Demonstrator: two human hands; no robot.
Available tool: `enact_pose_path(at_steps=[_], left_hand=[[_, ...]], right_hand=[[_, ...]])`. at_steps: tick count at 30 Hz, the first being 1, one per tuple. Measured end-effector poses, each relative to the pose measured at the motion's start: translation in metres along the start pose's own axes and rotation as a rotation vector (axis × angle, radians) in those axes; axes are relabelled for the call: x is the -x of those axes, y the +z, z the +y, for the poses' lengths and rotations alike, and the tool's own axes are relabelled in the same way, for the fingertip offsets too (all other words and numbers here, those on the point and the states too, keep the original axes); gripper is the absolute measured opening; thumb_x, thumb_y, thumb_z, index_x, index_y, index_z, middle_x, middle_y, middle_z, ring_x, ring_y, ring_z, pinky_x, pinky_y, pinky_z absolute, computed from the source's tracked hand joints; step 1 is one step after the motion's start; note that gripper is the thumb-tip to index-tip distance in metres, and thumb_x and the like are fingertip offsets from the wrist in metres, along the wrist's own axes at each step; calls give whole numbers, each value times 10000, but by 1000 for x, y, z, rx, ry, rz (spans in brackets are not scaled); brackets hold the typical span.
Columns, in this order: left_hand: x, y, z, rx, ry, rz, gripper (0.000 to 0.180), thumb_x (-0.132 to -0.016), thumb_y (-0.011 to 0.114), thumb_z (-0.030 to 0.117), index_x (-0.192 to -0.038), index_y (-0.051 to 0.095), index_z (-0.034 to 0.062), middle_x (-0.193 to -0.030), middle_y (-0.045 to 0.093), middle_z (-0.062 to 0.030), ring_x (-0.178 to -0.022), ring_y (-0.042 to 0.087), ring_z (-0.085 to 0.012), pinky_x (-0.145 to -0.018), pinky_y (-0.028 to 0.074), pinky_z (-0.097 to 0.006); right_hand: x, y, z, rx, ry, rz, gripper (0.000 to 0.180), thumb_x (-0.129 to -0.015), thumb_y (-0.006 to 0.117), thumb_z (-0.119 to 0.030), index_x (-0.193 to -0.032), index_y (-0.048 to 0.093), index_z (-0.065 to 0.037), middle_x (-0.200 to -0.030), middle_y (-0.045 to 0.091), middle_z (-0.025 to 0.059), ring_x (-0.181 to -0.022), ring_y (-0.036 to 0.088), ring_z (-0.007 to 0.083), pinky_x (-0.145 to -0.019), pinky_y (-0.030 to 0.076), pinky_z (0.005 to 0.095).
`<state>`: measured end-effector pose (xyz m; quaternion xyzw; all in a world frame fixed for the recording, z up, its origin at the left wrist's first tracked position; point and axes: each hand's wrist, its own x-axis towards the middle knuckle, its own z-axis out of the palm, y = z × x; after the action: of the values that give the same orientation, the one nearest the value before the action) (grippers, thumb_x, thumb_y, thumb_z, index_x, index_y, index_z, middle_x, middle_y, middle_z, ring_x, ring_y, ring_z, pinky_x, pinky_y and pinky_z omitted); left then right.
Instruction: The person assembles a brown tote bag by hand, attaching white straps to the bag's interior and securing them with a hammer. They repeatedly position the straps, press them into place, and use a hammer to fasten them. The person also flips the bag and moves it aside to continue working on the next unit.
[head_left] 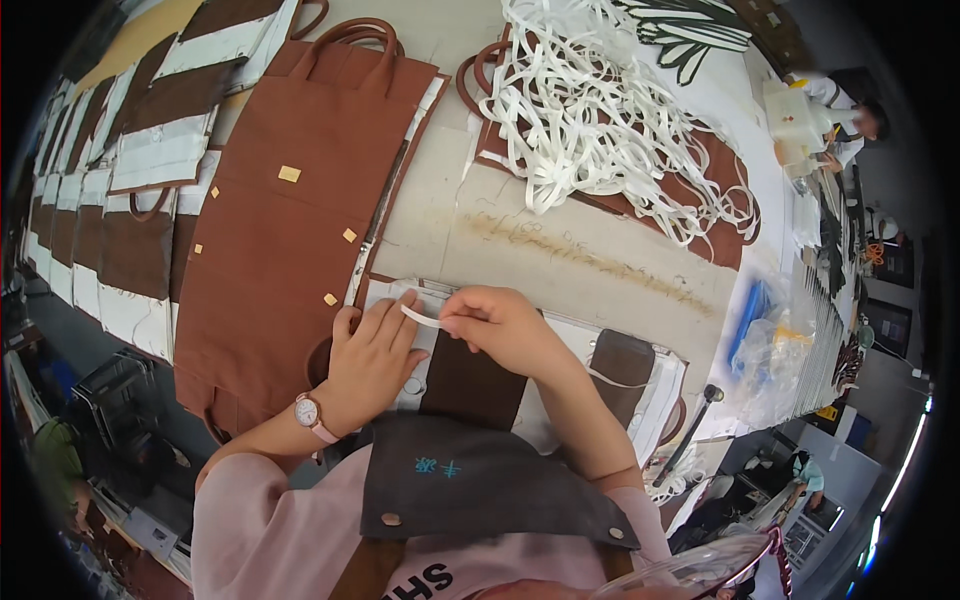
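My right hand (495, 325) pinches a narrow white strip (422, 318) between thumb and fingertips. The strip's other end lies by the fingertips of my left hand (375, 345). That hand is flat, fingers stretched out, pressing on the upper left part of a white bag panel. Two dark brown patches show on this panel: a larger brown patch (472, 382) below my right hand and a smaller brown pocket piece (622, 362) beside my right forearm. Part of the panel's near edge is hidden by my apron (480, 485).
Left of my hands lies a large reddish-brown bag (290, 240) with handles and small yellow tabs. A tangled heap of white strips (590, 120) covers another brown piece at the back. A hammer (700, 415) lies at right, near clear plastic bags (775, 345). Stacked bag panels (135, 240) line the far left.
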<state>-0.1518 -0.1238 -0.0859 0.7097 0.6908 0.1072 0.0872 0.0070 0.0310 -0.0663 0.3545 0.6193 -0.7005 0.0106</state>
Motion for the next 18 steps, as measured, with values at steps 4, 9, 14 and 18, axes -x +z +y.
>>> enact_pose_path(at_steps=[4, 9, 14, 18], left_hand=[[2, -1, -3, 27, -3, 24, 591, -789, 751, 326, -1270, 570, 35, -1313, 558, -107, -1210, 506, -251, -971, 359, -444], [3, 2, -7, 98, -27, 2, 634, -785, 764, 304, -1297, 538, 4, -1309, 537, -140, -1216, 497, -291, -1004, 351, -464], [0, -3, -5, 97, -44, 15, 648, -785, 764, 290, -1316, 529, 4, -1329, 528, -134, -1217, 489, -295, -1011, 344, -469], [1, -6, 0, 22, -41, 14, 654, -776, 758, 286, -1334, 540, 24, -1348, 528, -97, -1189, 487, -272, -995, 341, -456]], right_hand=[[-28, 18, 8, 336, -131, 172, 139, -873, 649, -133, -844, 626, 1, -739, 633, 172, -679, 611, 344, -651, 479, 425], [-29, 21, 11, 383, -110, 259, 154, -863, 653, -140, -816, 614, 1, -740, 635, 183, -702, 623, 369, -647, 480, 445], [-30, 14, 16, 332, -53, 260, 165, -891, 664, -149, -828, 619, -2, -649, 598, 106, -582, 580, 214, -560, 457, 358], [-29, 15, 14, 265, -5, 263, 163, -857, 668, -147, -810, 618, 0, -734, 636, 183, -691, 622, 361, -643, 484, 442]])
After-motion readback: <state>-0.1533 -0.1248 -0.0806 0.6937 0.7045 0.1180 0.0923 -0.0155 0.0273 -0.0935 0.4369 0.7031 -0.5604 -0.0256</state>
